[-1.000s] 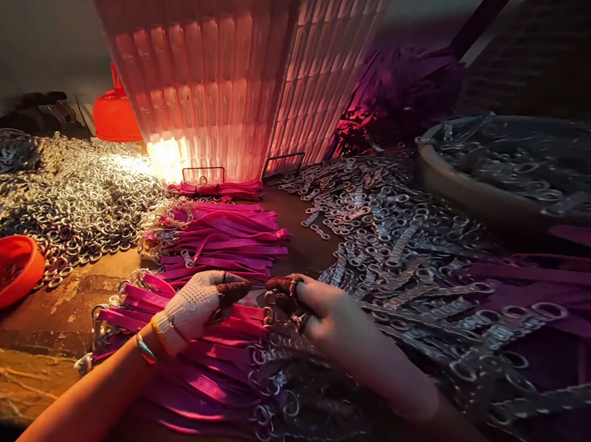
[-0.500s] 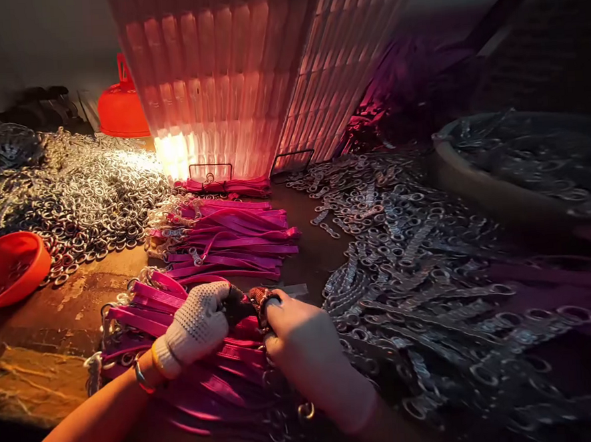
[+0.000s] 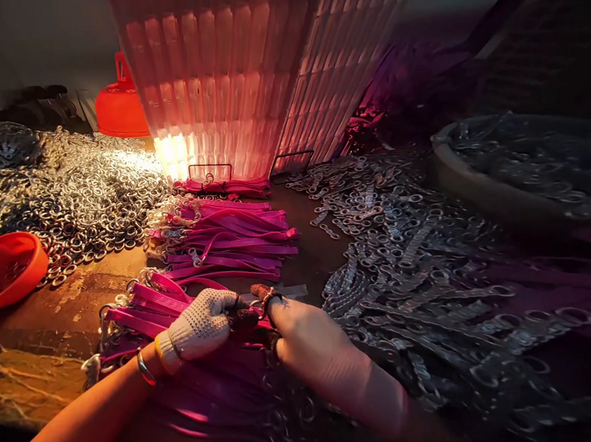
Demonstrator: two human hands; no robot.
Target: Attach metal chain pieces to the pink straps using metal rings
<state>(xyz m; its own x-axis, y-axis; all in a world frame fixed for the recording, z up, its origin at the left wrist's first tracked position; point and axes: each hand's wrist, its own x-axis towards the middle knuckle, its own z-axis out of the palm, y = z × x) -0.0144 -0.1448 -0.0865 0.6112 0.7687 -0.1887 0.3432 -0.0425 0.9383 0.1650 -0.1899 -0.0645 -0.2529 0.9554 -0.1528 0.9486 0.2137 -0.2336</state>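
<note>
My left hand (image 3: 204, 323), in a dotted white glove with dark fingertips, is closed in a pinch just above the magenta straps (image 3: 160, 302). Close to its right, my right hand (image 3: 304, 324) is also closed, its fingertips dark and wrapped. A small metal ring (image 3: 255, 304) shows between the two sets of fingertips; which hand grips it is unclear. Whatever else the fingers hold is hidden. Below both hands, the strap pile spreads in shadow, with metal rings at its ends.
Metal rings and links (image 3: 108, 192) are heaped at left, beside a red bowl (image 3: 38, 263). A red lamp (image 3: 121, 110) shines behind a ribbed translucent panel (image 3: 207, 86). More metal links (image 3: 402, 254) lie at right, near a large basin (image 3: 446, 152).
The hands have moved slightly apart, my right hand shifting right. The metal ring between the fingertips now shows more clearly.
</note>
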